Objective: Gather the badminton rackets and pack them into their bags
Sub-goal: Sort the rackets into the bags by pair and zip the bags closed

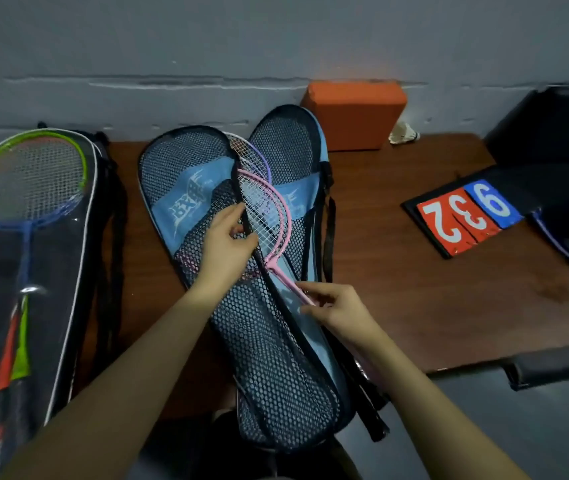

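- Right hand [336, 308] pinches the pink racket [277, 237] by its shaft, fingers clamped on it.
- Left hand [227, 245] grips the blue bag [189, 188] by its open edge, fingers curled round it.
- Pink racket head lies in the bag opening on the table [414, 271].
- Second bag [54, 271] at left holds a green racket [30, 178].

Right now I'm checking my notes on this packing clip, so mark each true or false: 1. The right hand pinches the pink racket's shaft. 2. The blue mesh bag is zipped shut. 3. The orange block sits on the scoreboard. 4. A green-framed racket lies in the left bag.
1. True: the right hand pinches the pink racket.
2. False: the blue mesh bag lies open.
3. False: the orange block stands by the wall, apart from the scoreboard.
4. True: the green-framed racket lies in the left bag.
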